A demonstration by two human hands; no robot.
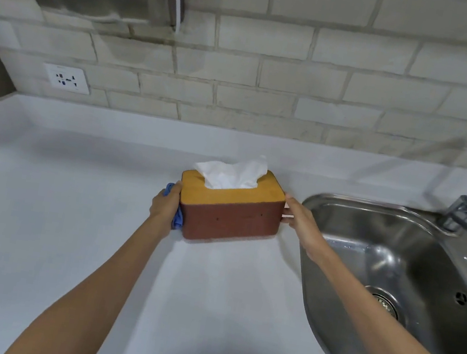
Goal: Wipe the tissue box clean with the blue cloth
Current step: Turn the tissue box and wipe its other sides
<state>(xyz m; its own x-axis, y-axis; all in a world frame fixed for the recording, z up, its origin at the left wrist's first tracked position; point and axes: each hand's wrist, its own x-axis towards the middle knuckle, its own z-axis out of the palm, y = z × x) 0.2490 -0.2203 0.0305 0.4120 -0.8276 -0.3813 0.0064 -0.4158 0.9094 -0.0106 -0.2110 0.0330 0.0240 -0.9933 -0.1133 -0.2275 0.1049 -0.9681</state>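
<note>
As hands clamp box, cloth pressed

Two bare forearms come in from about 7 and 5 o'clock. Neither shows a sleeve, watch, ring or glove. The left hand and right hand are slim, with short, unpainted nails.

Tissue box: reddish-brown body, yellow wooden-looking lid, white tissue protruding from the top slot; upright on the counter. Blue cloth: bunched, pressed against the box's left end
</note>
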